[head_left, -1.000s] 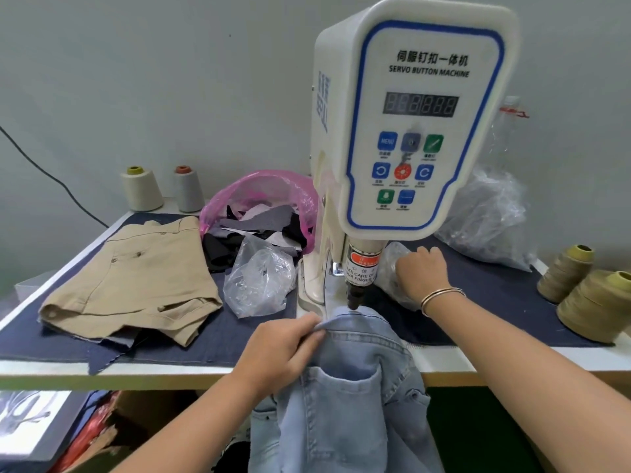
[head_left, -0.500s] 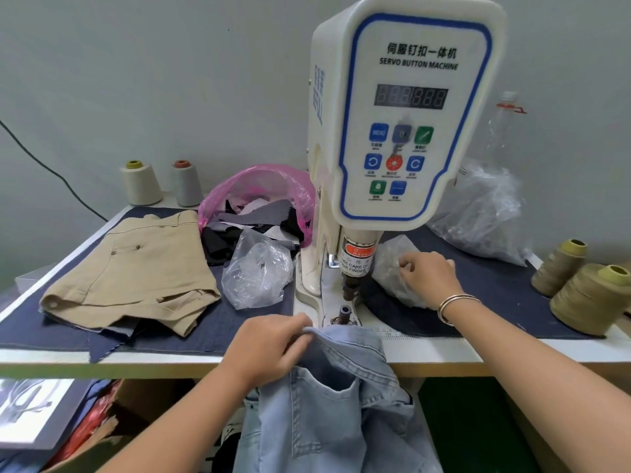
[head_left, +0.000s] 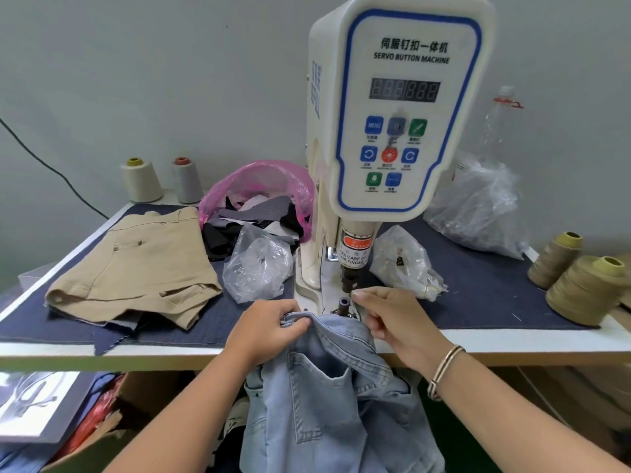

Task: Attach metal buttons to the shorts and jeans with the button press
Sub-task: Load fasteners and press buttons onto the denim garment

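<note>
The white servo button machine (head_left: 396,107) stands mid-table, its punch (head_left: 350,279) above the lower die (head_left: 343,304). Light blue jeans (head_left: 327,387) hang over the table's front edge, the waistband just in front of the die. My left hand (head_left: 269,331) grips the waistband at its left. My right hand (head_left: 396,322) is right of the die, thumb and forefinger pinched together beside it; a small thing in the pinch is too small to make out. Khaki shorts (head_left: 136,264) lie folded at the left.
A clear bag (head_left: 404,261) of small parts lies right of the press, another clear bag (head_left: 256,264) left of it. A pink bag (head_left: 259,186) of fabric scraps sits behind. Thread cones (head_left: 580,285) stand at the right edge and two spools (head_left: 140,179) at the back left.
My right hand left the clear bag behind the press and came forward to the lower die. The jeans waistband dropped back from under the punch, baring the die.
</note>
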Available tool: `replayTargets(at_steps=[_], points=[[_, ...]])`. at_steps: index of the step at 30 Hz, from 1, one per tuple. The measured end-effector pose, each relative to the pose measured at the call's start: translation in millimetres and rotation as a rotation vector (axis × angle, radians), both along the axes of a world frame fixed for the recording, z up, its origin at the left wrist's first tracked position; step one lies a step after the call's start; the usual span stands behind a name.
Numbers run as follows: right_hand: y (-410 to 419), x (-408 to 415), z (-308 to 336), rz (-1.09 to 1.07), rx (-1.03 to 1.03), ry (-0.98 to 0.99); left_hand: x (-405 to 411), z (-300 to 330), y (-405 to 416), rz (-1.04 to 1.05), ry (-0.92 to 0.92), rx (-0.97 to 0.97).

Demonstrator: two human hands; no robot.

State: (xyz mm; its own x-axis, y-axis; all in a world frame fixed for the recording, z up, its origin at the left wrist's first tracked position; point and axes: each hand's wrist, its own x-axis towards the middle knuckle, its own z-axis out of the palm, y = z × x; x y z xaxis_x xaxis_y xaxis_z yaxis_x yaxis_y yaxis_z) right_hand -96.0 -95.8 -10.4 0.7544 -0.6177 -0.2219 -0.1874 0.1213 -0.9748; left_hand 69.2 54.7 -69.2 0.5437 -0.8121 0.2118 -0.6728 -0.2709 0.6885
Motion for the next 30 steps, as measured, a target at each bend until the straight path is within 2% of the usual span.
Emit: replayTargets(at_steps=[2,8,15,20,30], points=[[1.7,2.1,1.0,-0.025,0.135,-0.031,0.1,-1.2,-0.5,0.015,0.004,0.000],[7.3,5.6,5.8,-0.031,0.365,-0.048,1.2,-4.2,-0.5,0.022,0.002,-0.021],[5.5,8.9,9.9,-0.021,0.820,-0.110,0.4,-2.7,-0.7,0.005,-0.010,-0.035],[5.9,6.5,13.7,0.006,0.913,-0.139,1.2,-4.3,-0.2,-0.002,-0.022,-0.037],[26.2,5.5,20.9,-0.109,1.094,-0.290,2.4,-5.5,-0.2,-0.009,-0.042,-0.038]])
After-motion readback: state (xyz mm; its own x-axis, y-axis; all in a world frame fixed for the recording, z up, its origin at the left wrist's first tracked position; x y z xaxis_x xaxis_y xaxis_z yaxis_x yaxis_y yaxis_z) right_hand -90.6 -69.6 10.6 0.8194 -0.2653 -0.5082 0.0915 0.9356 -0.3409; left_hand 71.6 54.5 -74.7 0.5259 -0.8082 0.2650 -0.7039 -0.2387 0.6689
